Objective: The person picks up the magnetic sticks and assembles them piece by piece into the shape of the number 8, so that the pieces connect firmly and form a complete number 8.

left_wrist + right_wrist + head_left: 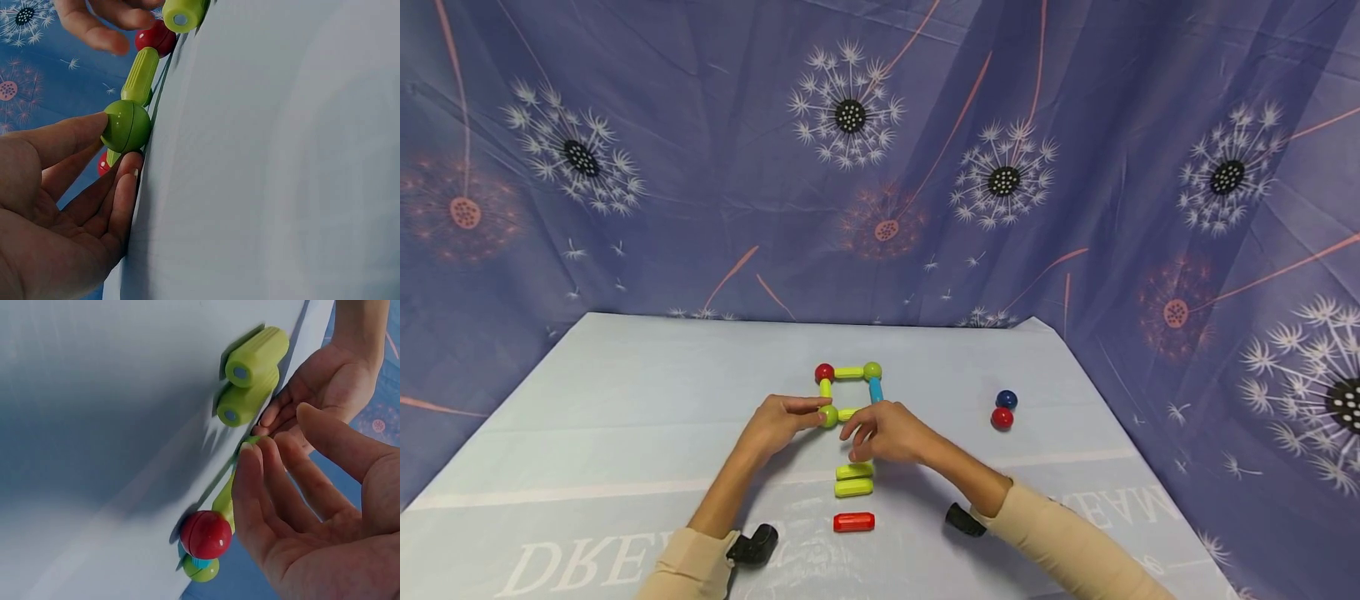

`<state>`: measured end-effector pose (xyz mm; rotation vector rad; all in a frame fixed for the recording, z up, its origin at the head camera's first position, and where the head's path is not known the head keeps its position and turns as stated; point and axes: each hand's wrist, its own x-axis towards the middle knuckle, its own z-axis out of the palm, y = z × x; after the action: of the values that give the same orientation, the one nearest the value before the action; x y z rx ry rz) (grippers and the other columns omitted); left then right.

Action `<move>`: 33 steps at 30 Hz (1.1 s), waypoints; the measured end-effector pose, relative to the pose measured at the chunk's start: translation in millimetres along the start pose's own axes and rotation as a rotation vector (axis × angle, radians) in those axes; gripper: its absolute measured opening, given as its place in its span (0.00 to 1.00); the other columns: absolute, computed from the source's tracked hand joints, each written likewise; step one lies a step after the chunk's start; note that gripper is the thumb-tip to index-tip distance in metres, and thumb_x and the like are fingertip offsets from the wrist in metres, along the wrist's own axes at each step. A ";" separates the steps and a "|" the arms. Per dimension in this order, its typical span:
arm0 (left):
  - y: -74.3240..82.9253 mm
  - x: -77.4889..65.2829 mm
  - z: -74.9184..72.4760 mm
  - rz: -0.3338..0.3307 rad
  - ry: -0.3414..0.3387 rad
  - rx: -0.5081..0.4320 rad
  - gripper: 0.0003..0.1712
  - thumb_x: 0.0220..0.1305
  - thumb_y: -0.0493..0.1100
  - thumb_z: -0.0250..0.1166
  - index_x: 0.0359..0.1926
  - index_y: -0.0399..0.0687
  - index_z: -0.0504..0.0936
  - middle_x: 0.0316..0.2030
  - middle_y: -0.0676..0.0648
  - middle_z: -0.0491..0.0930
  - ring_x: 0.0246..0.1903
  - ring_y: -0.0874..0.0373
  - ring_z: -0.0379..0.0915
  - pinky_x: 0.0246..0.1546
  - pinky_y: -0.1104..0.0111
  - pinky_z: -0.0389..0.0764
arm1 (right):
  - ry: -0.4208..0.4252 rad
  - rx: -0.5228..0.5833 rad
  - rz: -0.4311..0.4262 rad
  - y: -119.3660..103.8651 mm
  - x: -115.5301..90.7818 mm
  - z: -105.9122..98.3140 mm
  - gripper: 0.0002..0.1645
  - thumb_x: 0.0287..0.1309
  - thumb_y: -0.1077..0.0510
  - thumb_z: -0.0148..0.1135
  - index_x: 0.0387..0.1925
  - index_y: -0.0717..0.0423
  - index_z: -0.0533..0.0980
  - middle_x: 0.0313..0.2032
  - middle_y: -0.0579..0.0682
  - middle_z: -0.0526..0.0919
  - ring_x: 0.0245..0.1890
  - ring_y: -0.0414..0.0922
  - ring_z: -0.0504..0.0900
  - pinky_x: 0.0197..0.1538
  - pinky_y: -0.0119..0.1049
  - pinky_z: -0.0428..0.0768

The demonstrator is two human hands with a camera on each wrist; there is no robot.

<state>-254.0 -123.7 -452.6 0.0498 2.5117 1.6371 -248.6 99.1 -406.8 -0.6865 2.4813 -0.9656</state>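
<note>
In left hand [53, 240], ball [129, 127] (green).

From my end this looks like a curtained-off booth, though I can't tell whether it stands in a home, a lab or a studio. Purple-blue fabric [715, 167] printed with dandelions [850, 116] hangs in folds along the far, left and right sides, hiding whatever lies beyond. Inside I have a pale worktop [662, 400] with large lettering [580, 567] across its near part, carrying toy-like coloured rods [853, 522] and balls [1002, 418].
</note>
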 end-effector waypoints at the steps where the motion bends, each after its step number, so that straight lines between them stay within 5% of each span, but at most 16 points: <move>1: 0.1 0.1 0.1 -0.002 0.000 0.001 0.16 0.65 0.46 0.70 0.53 0.52 0.89 0.57 0.46 0.85 0.67 0.43 0.71 0.67 0.44 0.67 | -0.008 0.005 0.003 0.0 -0.4 0.7 0.13 0.52 0.62 0.76 0.42 0.54 0.87 0.32 0.45 0.88 0.32 0.38 0.83 0.36 0.33 0.79; 21: 0.6 2.2 -2.9 -0.014 -0.031 -0.019 0.17 0.65 0.45 0.70 0.54 0.52 0.89 0.58 0.45 0.84 0.68 0.43 0.69 0.65 0.46 0.69 | -0.097 -0.011 0.019 4.5 -3.2 6.5 0.09 0.52 0.65 0.74 0.36 0.54 0.88 0.28 0.43 0.87 0.30 0.35 0.81 0.33 0.29 0.77; 33: 1.6 4.6 -7.2 -0.044 -0.068 -0.050 0.17 0.64 0.44 0.70 0.54 0.50 0.88 0.56 0.43 0.85 0.58 0.50 0.79 0.64 0.45 0.70 | -0.094 -0.033 0.037 6.0 0.5 8.2 0.06 0.53 0.63 0.74 0.35 0.51 0.89 0.27 0.40 0.87 0.29 0.36 0.80 0.33 0.30 0.76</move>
<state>-259.6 -129.1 -448.8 0.0441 2.4035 1.6513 -246.5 98.5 -416.8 -0.6781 2.4237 -0.8604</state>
